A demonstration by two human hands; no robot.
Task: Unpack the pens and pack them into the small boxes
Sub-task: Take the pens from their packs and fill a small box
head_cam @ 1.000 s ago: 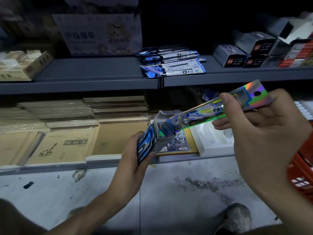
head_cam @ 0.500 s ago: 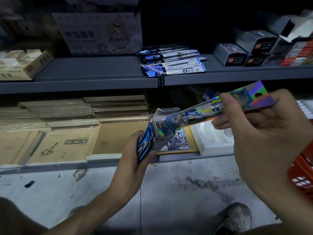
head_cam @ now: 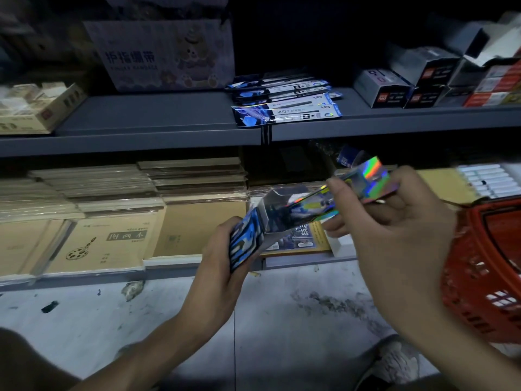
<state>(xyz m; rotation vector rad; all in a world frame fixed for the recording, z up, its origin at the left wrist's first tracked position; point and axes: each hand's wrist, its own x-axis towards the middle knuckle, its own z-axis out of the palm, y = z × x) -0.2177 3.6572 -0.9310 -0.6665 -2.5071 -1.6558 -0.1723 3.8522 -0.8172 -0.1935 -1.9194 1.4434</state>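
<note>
While our left hand point(head_cam: 222, 266) curls round the small blue box point(head_cam: 244, 244), our right hand point(head_cam: 394, 238) pinches the holographic pen pack point(head_cam: 369, 176) between thumb and fingers, its lower end at the box's open mouth; beyond, more pen packs point(head_cam: 284, 105) lie stacked on the grey shelf point(head_cam: 146, 114).

A red basket point(head_cam: 479, 277) stands right on the stained floor point(head_cam: 112, 320); brown notebooks point(head_cam: 112, 244) are stacked beneath a grey shelf point(head_cam: 141, 117) bearing a bear-printed carton point(head_cam: 169, 52)

- Pen pack point(head_cam: 363, 182): glossy holographic foil card.
- Small box point(head_cam: 248, 235): glossy printed cardboard.
- Basket point(head_cam: 485, 266), right of pack: red plastic.
- Shelf point(head_cam: 141, 119) above: matt grey.
</note>
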